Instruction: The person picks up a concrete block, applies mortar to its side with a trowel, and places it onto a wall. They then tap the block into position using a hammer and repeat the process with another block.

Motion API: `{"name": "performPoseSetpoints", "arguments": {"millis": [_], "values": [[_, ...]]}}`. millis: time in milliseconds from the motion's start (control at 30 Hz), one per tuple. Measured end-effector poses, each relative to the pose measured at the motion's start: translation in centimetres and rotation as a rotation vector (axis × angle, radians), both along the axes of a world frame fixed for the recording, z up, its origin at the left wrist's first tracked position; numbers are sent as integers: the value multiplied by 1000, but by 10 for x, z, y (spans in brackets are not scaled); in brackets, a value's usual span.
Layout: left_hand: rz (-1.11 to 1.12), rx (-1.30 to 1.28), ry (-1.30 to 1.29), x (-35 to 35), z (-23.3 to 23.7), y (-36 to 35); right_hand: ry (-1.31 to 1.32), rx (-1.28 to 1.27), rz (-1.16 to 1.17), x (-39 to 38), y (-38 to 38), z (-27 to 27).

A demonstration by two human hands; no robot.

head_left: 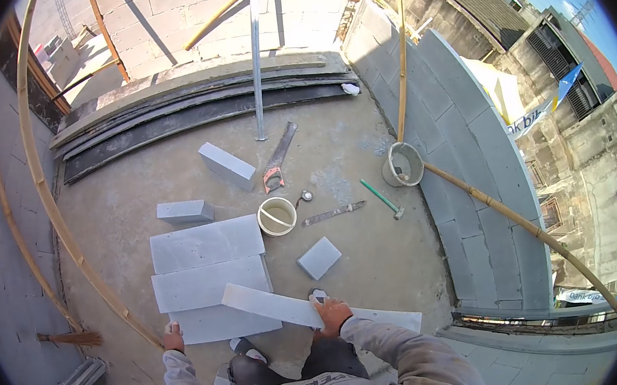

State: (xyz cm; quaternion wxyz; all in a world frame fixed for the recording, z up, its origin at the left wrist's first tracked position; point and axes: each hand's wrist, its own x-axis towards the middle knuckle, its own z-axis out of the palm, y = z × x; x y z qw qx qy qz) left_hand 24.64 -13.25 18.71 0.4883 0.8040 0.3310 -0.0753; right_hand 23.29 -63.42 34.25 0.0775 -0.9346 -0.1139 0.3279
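My right hand [331, 315] is wrapped over the middle of a long, narrow pale lightweight concrete block [261, 301], its left end overlapping the blocks below. My left hand [174, 337] is by the left edge of the nearest large block [225, 325], fingers curled; what they hold, if anything, is too small to make out. Two more large blocks, the middle one [211, 280] and the far one [207, 244], lie against it in a row. A small cut block [319, 258] rests on the floor ahead of my right hand.
Ahead are a white bucket [277, 217], handsaw [277, 160], tape measure [306, 196], flat blade-like tool [333, 213], green-handled hammer [382, 199] and grey bucket [403, 164]. Two loose blocks, one nearer [185, 212] and one farther [227, 166], stand left. Bamboo poles [48, 197] lean around; a metal post [256, 54] stands ahead.
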Motion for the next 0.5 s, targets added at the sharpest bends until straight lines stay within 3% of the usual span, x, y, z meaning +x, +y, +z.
{"name": "performPoseSetpoints", "arguments": {"millis": [100,167,233,267,367,467,500], "values": [[-78,115,-54,54,15,-59,47,-68,-169,-9,-87,37],[-107,-65,-22,77,37,-119,2,-103,-293,-21,-137,49],[-155,-24,-34,93,63,-200,13,-156,-424,-25,-179,59],[-290,39,28,101,69,-228,25,-147,-437,-27,-194,65],[-597,183,146,119,57,-289,31,-196,-641,-27,-235,84],[-702,154,195,158,29,-313,53,-229,-788,-20,-268,90],[-634,79,166,175,22,-318,101,-219,-855,-16,-277,95]]}}
